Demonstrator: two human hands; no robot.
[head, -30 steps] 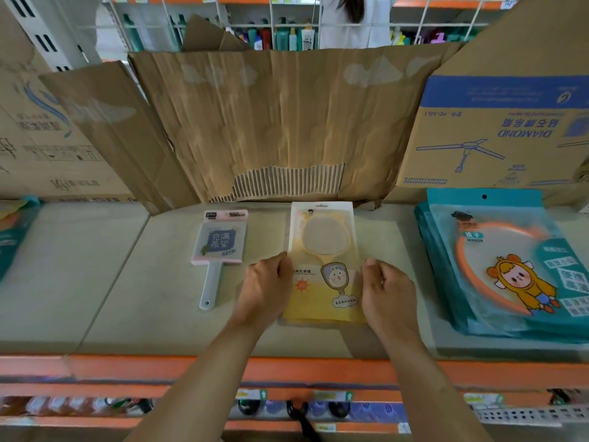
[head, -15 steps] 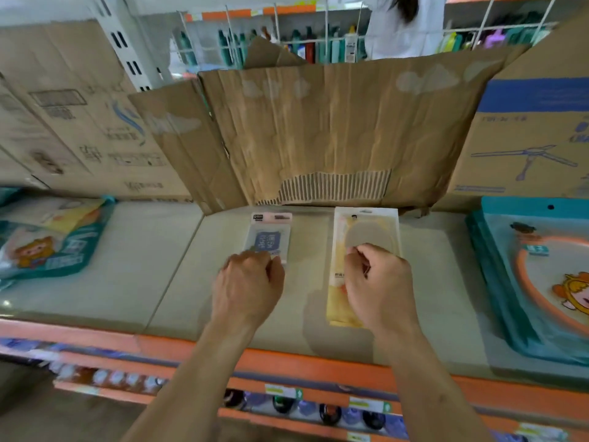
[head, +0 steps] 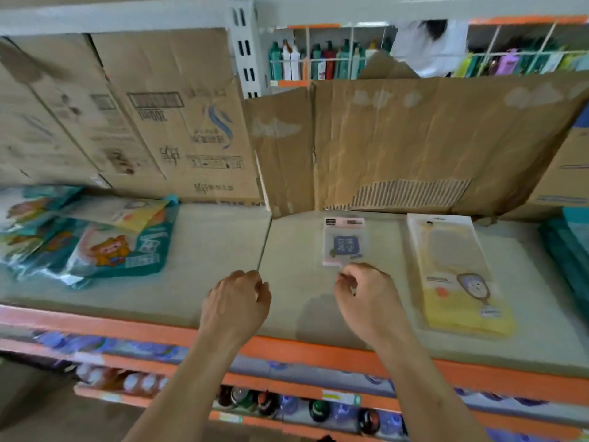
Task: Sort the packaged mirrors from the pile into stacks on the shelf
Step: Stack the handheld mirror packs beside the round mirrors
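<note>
A yellow packaged mirror [head: 459,275] lies flat on the grey shelf [head: 207,282], right of centre. Beside it on the left lies a small pink packaged hand mirror [head: 344,242] with a blue label. A loose pile of teal and yellow packaged mirrors [head: 95,237] sits at the shelf's left end. A teal stack [head: 570,250] shows at the right edge. My left hand [head: 237,303] hovers over bare shelf with loosely curled fingers, holding nothing. My right hand [head: 366,298] hovers just below the pink mirror, its fingers curled and empty; it covers that mirror's handle.
Flattened cardboard boxes [head: 398,141] line the back of the shelf. The shelf has an orange front lip [head: 287,346]; bottles [head: 318,409] stand on the shelf below. A person in white [head: 427,46] stands in the aisle behind.
Both hands have let go of the yellow mirror and shifted left, as has my view. The pile on the left has come into sight.
</note>
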